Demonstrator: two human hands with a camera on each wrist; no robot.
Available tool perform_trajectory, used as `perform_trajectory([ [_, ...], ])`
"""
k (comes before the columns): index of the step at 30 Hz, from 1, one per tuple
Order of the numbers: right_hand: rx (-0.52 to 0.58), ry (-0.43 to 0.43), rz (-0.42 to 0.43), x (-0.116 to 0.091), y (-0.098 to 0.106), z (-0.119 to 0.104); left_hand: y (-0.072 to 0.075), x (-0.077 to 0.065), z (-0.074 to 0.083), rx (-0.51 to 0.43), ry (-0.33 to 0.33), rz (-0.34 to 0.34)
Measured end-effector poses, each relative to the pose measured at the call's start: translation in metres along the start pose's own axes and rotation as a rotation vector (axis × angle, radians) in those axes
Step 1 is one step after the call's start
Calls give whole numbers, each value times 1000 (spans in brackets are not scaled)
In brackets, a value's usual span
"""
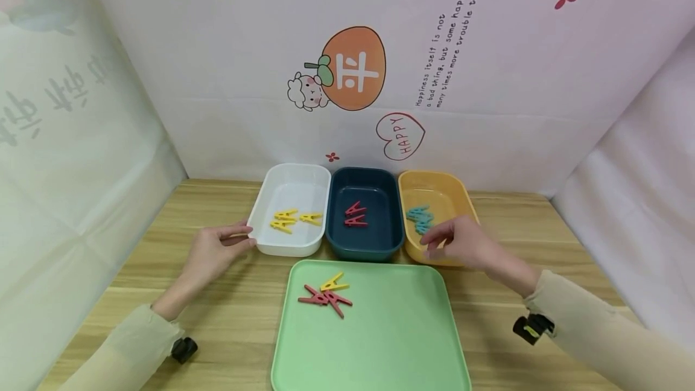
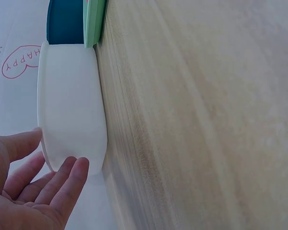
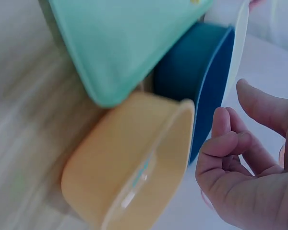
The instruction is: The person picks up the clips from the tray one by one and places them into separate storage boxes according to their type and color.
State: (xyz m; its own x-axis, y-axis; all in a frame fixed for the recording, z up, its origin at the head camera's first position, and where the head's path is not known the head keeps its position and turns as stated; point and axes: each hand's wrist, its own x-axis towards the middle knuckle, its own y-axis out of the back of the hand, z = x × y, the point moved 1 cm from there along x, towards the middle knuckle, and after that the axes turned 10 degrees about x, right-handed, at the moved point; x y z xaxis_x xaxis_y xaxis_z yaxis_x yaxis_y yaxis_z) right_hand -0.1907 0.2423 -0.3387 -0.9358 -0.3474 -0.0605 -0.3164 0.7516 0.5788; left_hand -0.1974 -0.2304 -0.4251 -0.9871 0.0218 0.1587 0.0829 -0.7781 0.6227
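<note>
My left hand (image 1: 217, 249) is at the near left corner of the white bin (image 1: 288, 250), its extended fingertips right at the wall and rim. Three yellow clothespins (image 1: 285, 215) lie in that bin. Over the near edge of the orange-yellow bin (image 1: 437, 181), my right hand (image 1: 461, 240) hovers with loosely bent fingers; in the right wrist view nothing shows between its thumb (image 3: 259, 105) and fingers. Several teal clothespins (image 1: 419, 217) lie in this bin. Two red clothespins (image 1: 355, 220) sit in the dark blue bin (image 1: 366, 177) in the middle.
A light green tray (image 1: 374, 343) lies in front of the bins on the wooden table (image 1: 228, 318). On its far left part are a yellow clothespin (image 1: 333, 284) and two red clothespins (image 1: 335, 301). A printed white cloth (image 1: 244, 119) hangs behind the bins.
</note>
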Motion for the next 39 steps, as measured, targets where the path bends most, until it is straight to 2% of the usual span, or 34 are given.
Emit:
perform_trajectory([
  [6,41,39,-37,-13,-26,0,0,-1,-1,4,-2,4],
  [16,67,90,-66,-13,-65,10,0,0,-3,-7,-1,6],
  [22,12,99,-66,-7,-87,12,0,0,-3,-7,0,8],
  [29,-30,90,-34,4,-111,1,0,0,-3,-15,1,11],
  [39,-59,115,-65,25,-138,-9,-1,1,-4,-11,7,12],
])
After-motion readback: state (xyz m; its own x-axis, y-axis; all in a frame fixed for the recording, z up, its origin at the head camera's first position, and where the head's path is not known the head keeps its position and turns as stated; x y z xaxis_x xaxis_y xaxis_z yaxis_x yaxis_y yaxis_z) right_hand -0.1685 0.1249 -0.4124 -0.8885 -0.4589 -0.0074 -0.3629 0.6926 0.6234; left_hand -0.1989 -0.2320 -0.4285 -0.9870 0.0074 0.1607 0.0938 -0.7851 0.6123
